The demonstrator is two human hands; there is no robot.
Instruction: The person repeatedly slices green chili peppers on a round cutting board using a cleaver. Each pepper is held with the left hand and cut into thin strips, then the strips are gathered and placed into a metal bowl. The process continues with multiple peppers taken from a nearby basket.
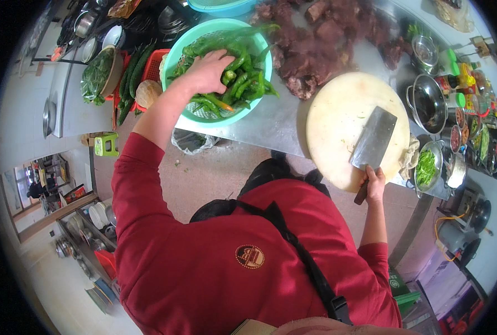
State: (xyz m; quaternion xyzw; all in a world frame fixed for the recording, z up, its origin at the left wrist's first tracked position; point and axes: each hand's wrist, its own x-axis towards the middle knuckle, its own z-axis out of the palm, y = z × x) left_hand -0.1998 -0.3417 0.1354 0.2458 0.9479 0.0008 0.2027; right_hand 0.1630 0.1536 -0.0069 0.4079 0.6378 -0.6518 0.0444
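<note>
My left hand (208, 72) reaches into a mint-green plastic colander (266, 61), resting over a heap of long green peppers (247, 85). Its thumb and fingers are spread around the peppers, with none visibly lifted. One pepper near the thumb is partly orange. Held by its dark handle in my right hand (374, 183) is a broad cleaver (375, 137). The blade lies flat over a thick round chopping board (333, 125), pointing away from me. A few tiny green scraps dot the board.
Big chunks of dark red meat (321, 47) cover the metal table (268, 129) behind the board. Metal bowls, bottles and a bowl of cut greens (426, 167) crowd the right side. Cucumbers (130, 78) lie left of the colander; a plastic bag (194, 140) sits below it.
</note>
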